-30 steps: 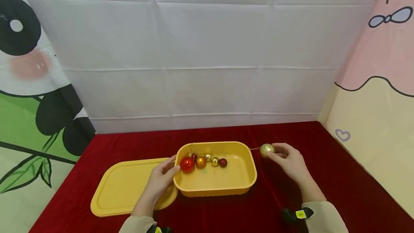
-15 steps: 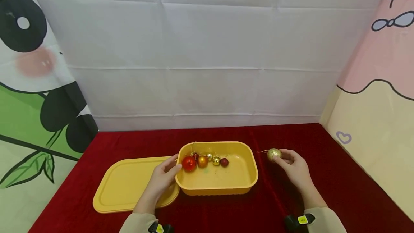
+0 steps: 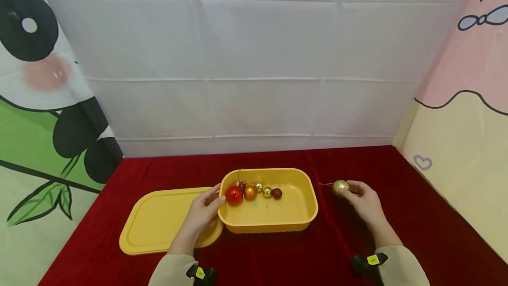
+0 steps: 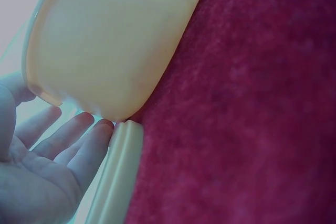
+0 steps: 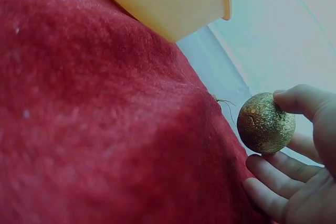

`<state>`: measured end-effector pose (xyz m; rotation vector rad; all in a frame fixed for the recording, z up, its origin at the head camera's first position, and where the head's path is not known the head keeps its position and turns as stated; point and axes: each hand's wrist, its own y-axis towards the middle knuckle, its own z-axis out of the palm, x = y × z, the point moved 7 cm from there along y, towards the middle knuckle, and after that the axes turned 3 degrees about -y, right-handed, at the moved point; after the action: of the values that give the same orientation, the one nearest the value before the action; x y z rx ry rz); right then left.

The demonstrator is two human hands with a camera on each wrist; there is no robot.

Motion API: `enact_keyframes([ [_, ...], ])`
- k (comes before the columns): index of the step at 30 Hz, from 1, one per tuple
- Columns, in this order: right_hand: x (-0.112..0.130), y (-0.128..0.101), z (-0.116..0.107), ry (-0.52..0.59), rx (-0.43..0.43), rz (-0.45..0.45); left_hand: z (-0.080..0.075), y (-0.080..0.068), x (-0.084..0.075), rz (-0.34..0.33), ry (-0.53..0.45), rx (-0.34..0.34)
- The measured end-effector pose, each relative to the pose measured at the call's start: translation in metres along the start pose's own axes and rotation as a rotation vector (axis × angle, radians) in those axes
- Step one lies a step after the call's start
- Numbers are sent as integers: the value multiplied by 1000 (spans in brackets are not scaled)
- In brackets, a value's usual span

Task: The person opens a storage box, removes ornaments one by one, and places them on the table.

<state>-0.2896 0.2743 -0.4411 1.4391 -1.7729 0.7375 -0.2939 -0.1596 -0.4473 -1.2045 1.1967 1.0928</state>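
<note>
Head view showed the right hand pinching a gold glitter ball low over the red cloth, right of the yellow tub; the left hand, fingers relaxed, rested against the tub's left end above the lid.

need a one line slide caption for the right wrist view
Right hand pinching a gold glitter bauble just above the red cloth, beside the yellow tub.
</note>
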Motion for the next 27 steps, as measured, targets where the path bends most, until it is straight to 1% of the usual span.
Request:
enact_keyframes([
  [5,-2,1,0,-22,3,-5,0,0,0,-12,-1,-7],
  [12,-2,0,-2,-90,-6,-21,0,0,0,-20,9,2],
  [22,1,0,0,-141,14,-66,0,0,-2,-37,31,10],
  [27,2,-1,-1,-152,20,-65,0,1,0,-42,39,6],
])
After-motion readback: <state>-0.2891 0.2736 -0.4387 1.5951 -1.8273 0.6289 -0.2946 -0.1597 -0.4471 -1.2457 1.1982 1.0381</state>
